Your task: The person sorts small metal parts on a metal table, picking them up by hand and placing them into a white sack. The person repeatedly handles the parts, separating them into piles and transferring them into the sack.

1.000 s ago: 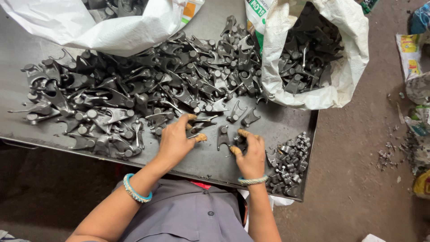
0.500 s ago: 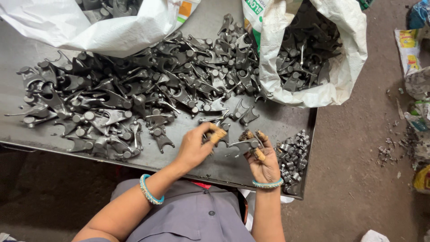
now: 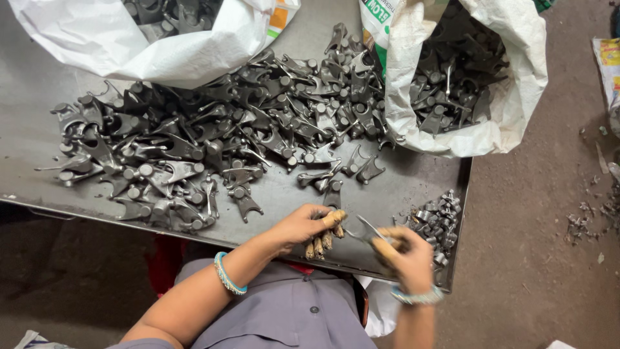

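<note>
So your hands are close together at the near edge of the counter (image 3: 39,129): left hand (image 3: 309,226) curled, right hand (image 3: 403,253) closed on one small forging (image 3: 367,229) held between them. Just right of your right hand sits a small heap (image 3: 439,216) of bits, so looks like only a little is sorted. Big pile (image 3: 213,142) ahead of your left hand is mostly untouched, plus two sacks (image 3: 510,71) beyond still hold parts.
</note>
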Tool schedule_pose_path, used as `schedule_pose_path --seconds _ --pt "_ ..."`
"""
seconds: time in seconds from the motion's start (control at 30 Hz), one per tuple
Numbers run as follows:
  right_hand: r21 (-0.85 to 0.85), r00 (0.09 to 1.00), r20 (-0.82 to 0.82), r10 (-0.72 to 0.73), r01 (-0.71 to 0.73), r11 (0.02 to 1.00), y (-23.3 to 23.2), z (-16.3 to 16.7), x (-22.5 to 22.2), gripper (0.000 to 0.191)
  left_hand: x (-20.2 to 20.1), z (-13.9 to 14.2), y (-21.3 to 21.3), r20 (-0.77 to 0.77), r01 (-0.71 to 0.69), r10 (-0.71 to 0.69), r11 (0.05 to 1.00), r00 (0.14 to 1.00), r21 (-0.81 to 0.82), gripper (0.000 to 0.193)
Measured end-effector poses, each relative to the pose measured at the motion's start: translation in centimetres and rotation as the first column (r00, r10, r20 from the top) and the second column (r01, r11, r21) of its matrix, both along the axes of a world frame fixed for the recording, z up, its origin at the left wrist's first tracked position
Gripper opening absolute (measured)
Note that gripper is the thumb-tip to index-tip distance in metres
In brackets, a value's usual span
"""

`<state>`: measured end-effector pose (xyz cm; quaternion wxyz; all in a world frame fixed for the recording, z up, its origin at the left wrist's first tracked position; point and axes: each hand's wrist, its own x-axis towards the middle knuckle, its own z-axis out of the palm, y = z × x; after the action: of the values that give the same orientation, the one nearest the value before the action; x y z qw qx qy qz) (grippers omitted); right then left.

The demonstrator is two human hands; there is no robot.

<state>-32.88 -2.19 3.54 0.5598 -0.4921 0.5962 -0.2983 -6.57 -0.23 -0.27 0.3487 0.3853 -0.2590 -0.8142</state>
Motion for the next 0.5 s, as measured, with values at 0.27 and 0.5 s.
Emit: schedule_pose_path --seconds 0.27,0.5 --pt "0.370 0.320 -0.904 0.284 0.255 0.893 4.8 0.5 -19.5 0.041 2.8 -1.3 -1.4 0.360 -0.231 0.262 0.964 0.895 -0.128 0.032" --pt "0.011 0.311 -0.950 -0.041 0.163 0.987 3.1 1.0 -11.1 0.050 3.7 -0.7 -1.0 0.268 -0.342 0.368 0.929 0.890 -0.139 0.023"
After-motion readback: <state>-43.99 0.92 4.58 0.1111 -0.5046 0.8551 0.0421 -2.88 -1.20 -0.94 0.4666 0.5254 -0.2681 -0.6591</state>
